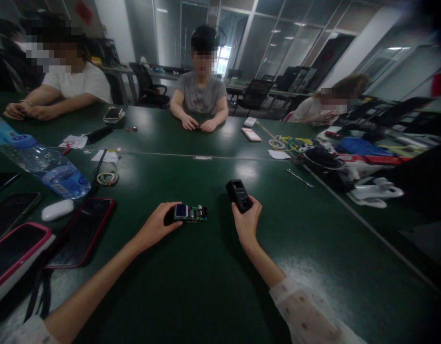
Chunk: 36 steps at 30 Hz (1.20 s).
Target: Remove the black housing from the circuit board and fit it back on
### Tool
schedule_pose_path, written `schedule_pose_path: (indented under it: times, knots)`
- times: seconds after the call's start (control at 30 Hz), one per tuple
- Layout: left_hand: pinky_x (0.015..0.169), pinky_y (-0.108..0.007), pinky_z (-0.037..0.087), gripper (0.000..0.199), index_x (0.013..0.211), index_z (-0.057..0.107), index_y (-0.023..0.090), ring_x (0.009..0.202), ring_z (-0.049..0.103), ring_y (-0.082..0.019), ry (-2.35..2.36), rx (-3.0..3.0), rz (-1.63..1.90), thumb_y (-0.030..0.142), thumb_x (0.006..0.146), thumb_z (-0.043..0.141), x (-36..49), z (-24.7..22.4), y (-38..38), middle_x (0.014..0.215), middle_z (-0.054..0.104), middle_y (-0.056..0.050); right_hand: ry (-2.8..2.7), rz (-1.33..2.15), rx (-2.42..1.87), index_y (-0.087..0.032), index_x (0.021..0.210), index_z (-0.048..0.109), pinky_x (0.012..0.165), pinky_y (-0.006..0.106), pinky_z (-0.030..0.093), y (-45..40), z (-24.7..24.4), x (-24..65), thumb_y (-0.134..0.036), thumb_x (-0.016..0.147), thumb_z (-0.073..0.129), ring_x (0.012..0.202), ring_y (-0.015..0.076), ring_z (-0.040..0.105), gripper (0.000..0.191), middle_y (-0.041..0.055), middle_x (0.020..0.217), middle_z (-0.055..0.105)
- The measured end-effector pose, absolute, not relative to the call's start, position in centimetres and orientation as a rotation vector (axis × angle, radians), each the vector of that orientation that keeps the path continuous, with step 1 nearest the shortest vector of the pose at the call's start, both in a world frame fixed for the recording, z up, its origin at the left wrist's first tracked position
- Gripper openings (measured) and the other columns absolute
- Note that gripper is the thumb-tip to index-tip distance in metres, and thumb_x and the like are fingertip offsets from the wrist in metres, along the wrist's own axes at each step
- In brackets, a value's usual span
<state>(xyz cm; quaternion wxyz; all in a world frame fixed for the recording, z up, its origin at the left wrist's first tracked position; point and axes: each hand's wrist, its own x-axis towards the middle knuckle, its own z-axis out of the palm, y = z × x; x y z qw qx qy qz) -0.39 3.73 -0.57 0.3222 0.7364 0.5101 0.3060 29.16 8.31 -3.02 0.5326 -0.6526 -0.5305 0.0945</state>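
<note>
Pinching the circuit board (191, 213) by its left end, with the fingers of the left hand (159, 223), below and left of the frame's centre: probably to spare the bare components (199, 211) and leave the screen (181, 210) visible. Across to right of centre, grasping the black device (238, 193) around its lower part with the right hand (247, 222), likely to avoid covering the small display (237, 184). Holding both apart over the worktop (177, 286), presumably against any knock between them.
</note>
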Motion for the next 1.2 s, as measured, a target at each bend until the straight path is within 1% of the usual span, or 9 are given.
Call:
schedule_pose_path:
  times: [0.23, 0.47, 0.57, 0.73, 0.9, 1.1, 1.2]
  knots:
    - [0.097, -0.048, 0.045, 0.051, 0.133, 0.044, 0.029, 0.116, 0.052, -0.025, 1.339, 1.919, 0.786, 0.033, 0.086, 0.062, -0.4, -0.4, 3.7, 0.127, 0.052, -0.006, -1.146, 0.337, -1.522, -0.014, 0.119, 0.042, 0.094, 0.043, 0.041, 8.5, -3.4, 29.2, -0.034, 0.074, 0.065, 0.106, 0.0250, 0.049, 0.054, 0.0120, 0.114, 0.045]
    - [0.099, -0.046, 0.043, 0.051, 0.133, 0.044, 0.029, 0.115, 0.052, -0.024, 1.346, 1.944, 0.803, 0.033, 0.085, 0.063, -0.3, -0.7, 3.9, 0.126, 0.053, -0.005, -1.099, 0.344, -1.526, -0.014, 0.121, 0.041, 0.097, 0.044, 0.040, 8.2, -2.8, 29.0, -0.034, 0.074, 0.065, 0.109, 0.0251, 0.048, 0.056, 0.0134, 0.118, 0.045]
    - [0.100, -0.046, 0.043, 0.051, 0.133, 0.044, 0.030, 0.116, 0.052, -0.024, 1.337, 1.941, 0.807, 0.033, 0.086, 0.063, -0.2, -0.5, 3.9, 0.125, 0.052, -0.004, -1.077, 0.405, -1.498, -0.014, 0.121, 0.041, 0.095, 0.043, 0.041, 8.3, -2.8, 29.0, -0.036, 0.076, 0.065, 0.106, 0.0245, 0.051, 0.056, 0.0131, 0.117, 0.047]
    - [0.098, -0.046, 0.044, 0.050, 0.133, 0.043, 0.031, 0.117, 0.051, -0.024, 1.329, 1.911, 0.776, 0.034, 0.087, 0.061, -0.3, -0.2, 3.7, 0.127, 0.052, -0.004, -1.068, 0.454, -1.445, -0.016, 0.120, 0.043, 0.099, 0.044, 0.039, 8.4, -3.2, 29.1, -0.041, 0.077, 0.066, 0.108, 0.0244, 0.051, 0.054, 0.0120, 0.118, 0.050]
    - [0.098, -0.048, 0.044, 0.051, 0.134, 0.043, 0.031, 0.117, 0.052, -0.025, 1.331, 1.914, 0.774, 0.033, 0.086, 0.062, -0.4, -0.2, 3.8, 0.128, 0.052, -0.005, -1.208, 0.549, -1.311, -0.018, 0.123, 0.045, 0.097, 0.043, 0.043, 8.0, -2.5, 28.5, -0.041, 0.080, 0.064, 0.108, 0.0231, 0.054, 0.052, 0.0108, 0.118, 0.052]
    - [0.097, -0.049, 0.045, 0.051, 0.133, 0.044, 0.031, 0.116, 0.052, -0.026, 1.316, 1.920, 0.801, 0.032, 0.085, 0.063, -0.4, -0.5, 3.9, 0.127, 0.053, -0.005, -1.427, 0.794, -1.147, -0.023, 0.125, 0.046, 0.095, 0.041, 0.047, 7.1, -1.3, 27.3, -0.037, 0.084, 0.061, 0.111, 0.0227, 0.055, 0.046, 0.0091, 0.121, 0.053]
    - [0.096, -0.050, 0.045, 0.051, 0.133, 0.044, 0.031, 0.116, 0.052, -0.027, 1.335, 1.924, 0.803, 0.031, 0.085, 0.063, -0.4, -0.6, 3.9, 0.127, 0.053, -0.006, -1.548, 0.840, -1.108, -0.024, 0.126, 0.046, 0.095, 0.040, 0.047, 6.6, -0.9, 27.0, -0.036, 0.086, 0.059, 0.112, 0.0229, 0.054, 0.044, 0.0088, 0.122, 0.053]
